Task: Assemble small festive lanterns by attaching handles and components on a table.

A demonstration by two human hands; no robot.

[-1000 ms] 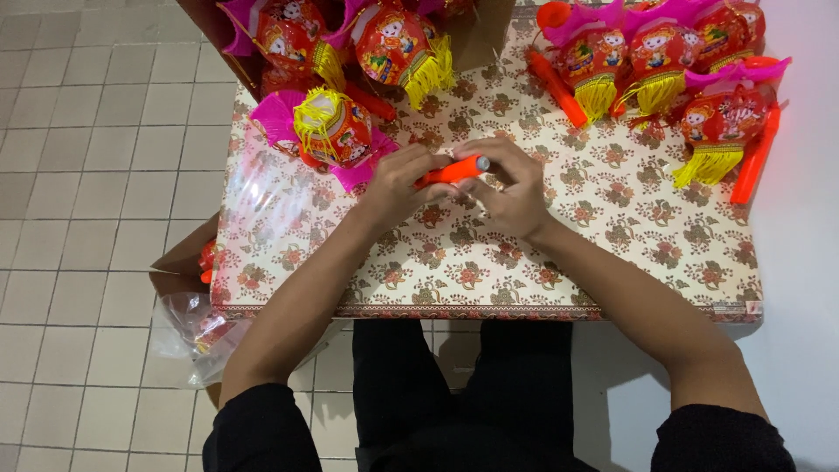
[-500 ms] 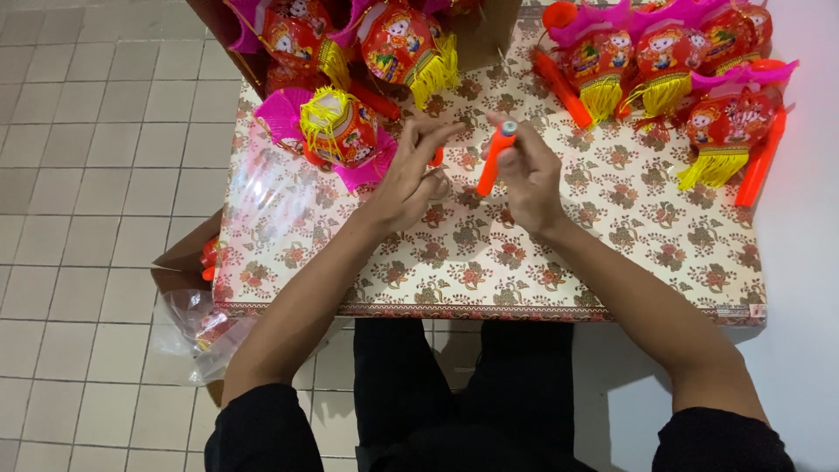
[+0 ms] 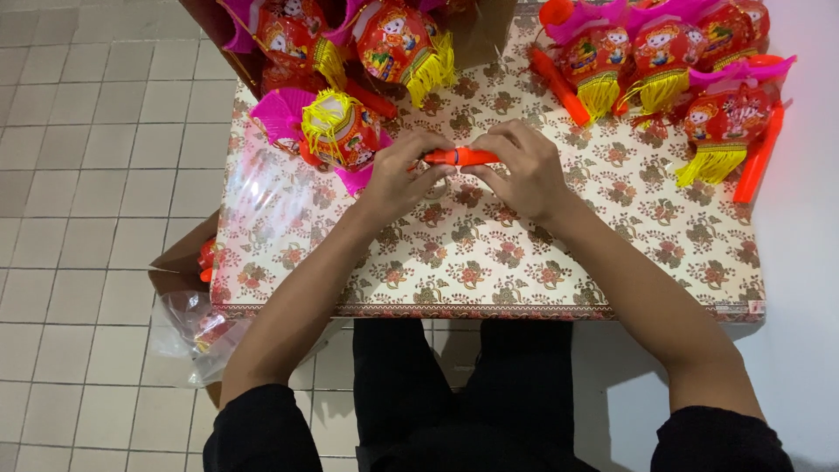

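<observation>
Both of my hands meet over the middle of a floral-patterned table (image 3: 489, 262). Between them lies a short orange plastic stick (image 3: 461, 157), held level. My left hand (image 3: 404, 175) pinches its left end and my right hand (image 3: 523, 168) grips its right end. Just left of my left hand rests a red toy lantern (image 3: 343, 131) with yellow fringe and a pink fan-like top. The stick's ends are hidden inside my fingers.
Several more red lanterns with yellow tassels and orange sticks (image 3: 690, 79) lie at the table's far right. Others fill a brown cardboard box (image 3: 350, 35) at the far left. Clear plastic wrap (image 3: 271, 192) covers the table's left side. A plastic bag (image 3: 197, 336) sits on the tiled floor.
Half a second ago my right hand alone held the stick upright; now it lies level again with both hands gripping its ends.
</observation>
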